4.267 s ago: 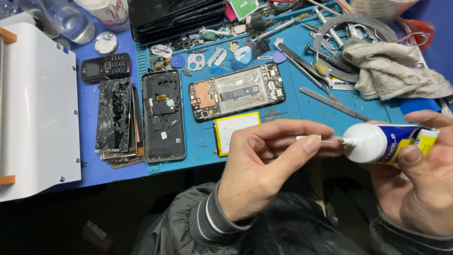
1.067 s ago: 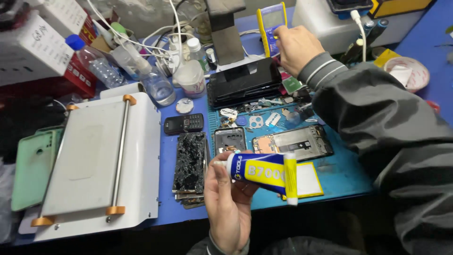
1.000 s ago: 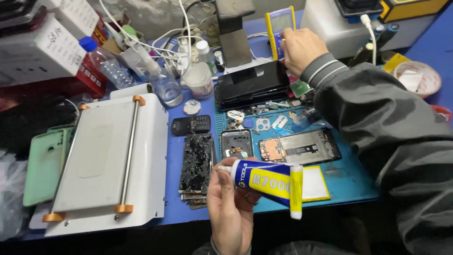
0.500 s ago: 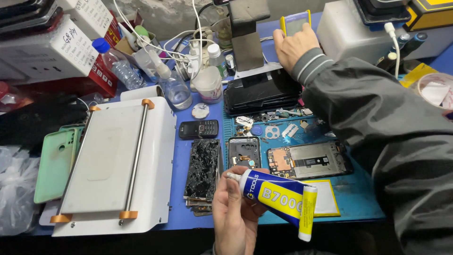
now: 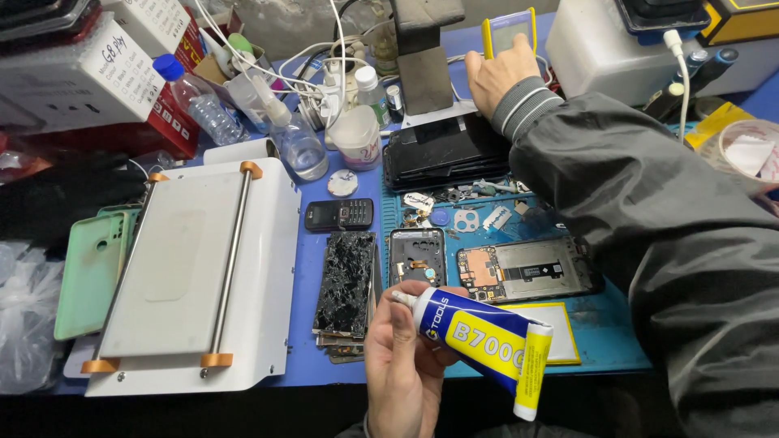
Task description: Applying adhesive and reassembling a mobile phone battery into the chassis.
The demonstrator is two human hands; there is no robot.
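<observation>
The glue tube (image 5: 479, 341) sits in your left hand (image 5: 406, 365), low in the view at about 6 o'clock, just off the near edge of the counter (image 5: 300, 369). Its long axis runs from 10 o'clock to 4 o'clock: the white nozzle points up-left toward 10, and the yellow crimped tail hangs out toward 4, free of your fingers. Your grip pinches the tube near the nozzle end, thumb and fingers closed around the blue shoulder.

Just past the nozzle, at 12 o'clock from it, lies an opened phone back (image 5: 416, 256), and beside that at 1 o'clock a longer phone frame (image 5: 527, 269) with its board showing. A yellow-bordered white card (image 5: 556, 337) lies under the tube's tail. At 10 o'clock from the tube a stack of cracked screens (image 5: 347, 284) lies lengthwise, touching the edge of the blue mat (image 5: 604, 345). A small keypad phone (image 5: 339, 215) lies beyond it.

Your right hand (image 5: 495, 73) is far off at 1 o'clock, at the back of the counter, fingers closed on a yellow-framed device (image 5: 510, 32); your sleeve (image 5: 649, 227) crosses the whole right side and covers the mat there.

To the left, the white press machine (image 5: 195, 276) fills the counter from 9 to 10 o'clock. The open room is the narrow blue strip between it and the screens, and the dark space below the counter's near edge.
</observation>
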